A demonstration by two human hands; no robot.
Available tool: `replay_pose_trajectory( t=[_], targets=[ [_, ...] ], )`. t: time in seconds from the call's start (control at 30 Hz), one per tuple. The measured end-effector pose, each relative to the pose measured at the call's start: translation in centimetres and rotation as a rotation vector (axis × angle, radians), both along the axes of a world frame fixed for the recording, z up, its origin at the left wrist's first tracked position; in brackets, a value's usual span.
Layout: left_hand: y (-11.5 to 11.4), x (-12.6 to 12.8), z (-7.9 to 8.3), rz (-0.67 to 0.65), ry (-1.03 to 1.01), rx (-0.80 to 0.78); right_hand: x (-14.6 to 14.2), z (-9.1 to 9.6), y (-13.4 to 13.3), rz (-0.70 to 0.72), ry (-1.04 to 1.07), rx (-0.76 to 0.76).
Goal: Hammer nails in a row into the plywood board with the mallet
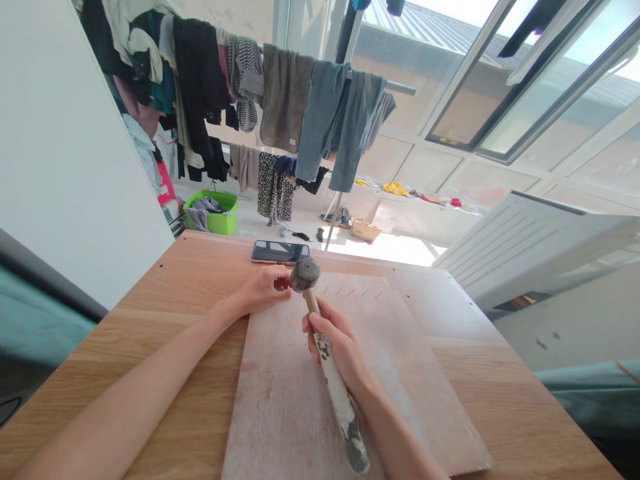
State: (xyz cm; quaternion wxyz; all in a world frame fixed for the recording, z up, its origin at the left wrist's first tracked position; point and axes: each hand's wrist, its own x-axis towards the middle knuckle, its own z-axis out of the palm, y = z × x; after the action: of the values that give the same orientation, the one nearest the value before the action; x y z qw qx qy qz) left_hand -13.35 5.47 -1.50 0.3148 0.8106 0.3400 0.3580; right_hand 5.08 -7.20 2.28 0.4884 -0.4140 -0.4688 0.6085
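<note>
My right hand (336,333) is wrapped round the upper handle of a hammer (334,373), whose worn white handle slants down toward me. The dark, rounded hammer head (305,274) is raised over the far left part of a thin wooden board (300,373). Beside the head, my left hand (270,285) rests at the board's far left corner with its fingers pinched together. Whatever is between those fingertips is hidden behind the hammer head. A row of several small thin nails (353,292) stands along the board's far edge.
The board lies on a wooden table (185,373). A phone (281,251) lies at the table's far edge, just beyond my left hand. Past the table are hanging clothes (320,113), a green basket (213,212) and a white ridged appliance or panel (525,247) at right.
</note>
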Motion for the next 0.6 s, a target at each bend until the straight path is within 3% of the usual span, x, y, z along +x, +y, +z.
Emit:
replay_pose_trajectory(
  t=[0.6],
  targets=[
    [-0.19,-0.01,0.52,0.004,0.06,0.008,-0.18,-0.12,-0.23,0.051,-0.015,0.0]
  ],
)
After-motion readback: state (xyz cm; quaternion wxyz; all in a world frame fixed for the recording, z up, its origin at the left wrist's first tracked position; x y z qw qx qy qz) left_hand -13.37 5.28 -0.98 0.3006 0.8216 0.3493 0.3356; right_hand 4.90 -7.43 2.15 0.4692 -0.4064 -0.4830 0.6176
